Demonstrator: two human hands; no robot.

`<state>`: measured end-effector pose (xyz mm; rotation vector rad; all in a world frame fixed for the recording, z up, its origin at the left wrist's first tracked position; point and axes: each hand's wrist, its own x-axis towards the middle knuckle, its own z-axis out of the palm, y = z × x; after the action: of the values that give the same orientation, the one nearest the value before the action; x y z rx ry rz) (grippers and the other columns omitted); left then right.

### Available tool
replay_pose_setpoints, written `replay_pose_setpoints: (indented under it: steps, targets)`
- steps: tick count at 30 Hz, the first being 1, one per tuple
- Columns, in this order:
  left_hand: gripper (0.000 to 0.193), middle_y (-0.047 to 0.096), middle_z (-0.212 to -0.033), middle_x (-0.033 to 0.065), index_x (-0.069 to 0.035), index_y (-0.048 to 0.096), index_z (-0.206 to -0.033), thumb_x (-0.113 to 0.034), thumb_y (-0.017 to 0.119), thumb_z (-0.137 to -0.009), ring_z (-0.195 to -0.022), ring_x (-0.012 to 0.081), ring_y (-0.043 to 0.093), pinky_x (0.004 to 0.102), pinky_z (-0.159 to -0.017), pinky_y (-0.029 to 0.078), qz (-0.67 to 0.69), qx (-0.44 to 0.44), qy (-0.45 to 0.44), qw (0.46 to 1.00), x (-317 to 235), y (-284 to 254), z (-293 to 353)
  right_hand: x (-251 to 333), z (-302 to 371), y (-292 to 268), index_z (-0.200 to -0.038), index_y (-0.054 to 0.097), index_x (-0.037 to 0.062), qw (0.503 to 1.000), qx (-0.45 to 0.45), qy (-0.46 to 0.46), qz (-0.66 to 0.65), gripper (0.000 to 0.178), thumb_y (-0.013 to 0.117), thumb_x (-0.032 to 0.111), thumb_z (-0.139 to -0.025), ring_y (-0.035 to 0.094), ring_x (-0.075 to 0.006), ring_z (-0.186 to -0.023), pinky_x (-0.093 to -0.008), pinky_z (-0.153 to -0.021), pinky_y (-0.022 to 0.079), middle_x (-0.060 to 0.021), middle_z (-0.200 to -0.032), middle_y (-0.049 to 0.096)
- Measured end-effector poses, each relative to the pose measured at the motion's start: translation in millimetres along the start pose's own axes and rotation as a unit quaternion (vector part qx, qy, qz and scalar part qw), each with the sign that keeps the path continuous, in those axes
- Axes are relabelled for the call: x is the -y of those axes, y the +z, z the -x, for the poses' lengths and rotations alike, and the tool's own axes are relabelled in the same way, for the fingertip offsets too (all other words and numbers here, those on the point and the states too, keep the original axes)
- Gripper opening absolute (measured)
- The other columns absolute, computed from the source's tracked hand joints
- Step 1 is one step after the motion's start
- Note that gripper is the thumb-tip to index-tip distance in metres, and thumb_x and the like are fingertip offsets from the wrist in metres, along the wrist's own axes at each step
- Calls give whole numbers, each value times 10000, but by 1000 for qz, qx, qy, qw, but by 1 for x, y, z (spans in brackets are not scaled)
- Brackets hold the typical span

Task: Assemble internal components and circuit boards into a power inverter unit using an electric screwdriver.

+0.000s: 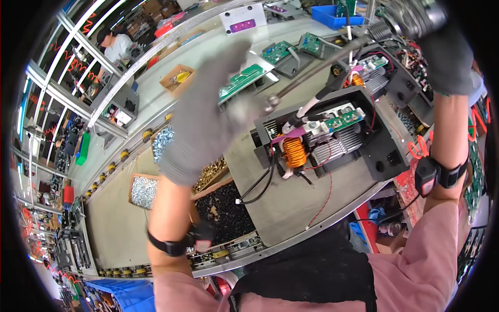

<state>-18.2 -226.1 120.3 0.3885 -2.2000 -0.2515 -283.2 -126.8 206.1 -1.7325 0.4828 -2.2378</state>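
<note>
My right hand [449, 60], in a grey glove, is wrapped round a silver power screwdriver [410, 20] at the upper right. Its long thin bit [317, 69] slants down to the left. Close to the tip is my left hand [202, 109], also gloved in grey and smeared by motion, so I cannot tell what its fingers hold. Below the bit lies a black housing [382, 151] containing a copper coil [294, 152], a finned metal heat sink [338, 145] and a green circuit board [345, 119]. Loose black and red wires trail from it.
Open boxes of silver screws [143, 191], brass-coloured screws [210, 174] and black screws [218, 210] sit left of the housing. A second housing [403, 86] stands behind it. Circuit boards [280, 56] and a blue bin [335, 18] lie farther back. A co-worker [117, 47] is at far left.
</note>
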Motion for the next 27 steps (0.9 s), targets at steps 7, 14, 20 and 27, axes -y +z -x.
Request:
replay_pose_setpoints:
  steps: [7, 14, 20, 27]
  targets:
    - [936, 498, -1263, 176, -97, 397, -1392, -361, 836, -609, -1152, 325, 529, 431, -913, 485, -18, 101, -341, 934, 7, 84, 87, -53, 19, -99, -964, 592, 13, 966, -142, 214, -33, 199, 555, 201, -910, 613, -185, -725, -305, -669, 535, -92, -815, 616]
    - [801, 520, -1199, 174, -36, 474, -1316, -437, 756, -683, -1071, 356, 540, 448, -874, 471, -122, -1, -85, 989, -25, 93, 43, -92, 37, -154, -1058, 546, -37, 938, -32, 332, -90, 248, 465, 184, -981, 612, -194, -895, -311, -813, 537, -114, -943, 612]
    - [537, 558, -1029, 114, -20, 502, -1223, -344, 600, -806, -1053, 269, 539, 445, -1071, 316, 48, 237, 112, 964, -54, 143, 39, -103, 54, -154, -1070, 543, -16, 942, -50, 329, 48, 245, 503, 205, -975, 621, -183, -884, -311, -780, 549, -102, -937, 616]
    - [669, 544, -1166, 141, -51, 450, -1289, -229, 756, -722, -1136, 287, 509, 460, -975, 403, -178, -57, -21, 982, -20, 101, 92, -112, 89, -163, -1064, 548, -32, 852, -244, 460, -52, 231, 566, 164, -942, 658, -249, -900, -389, -870, 568, -150, -940, 621]
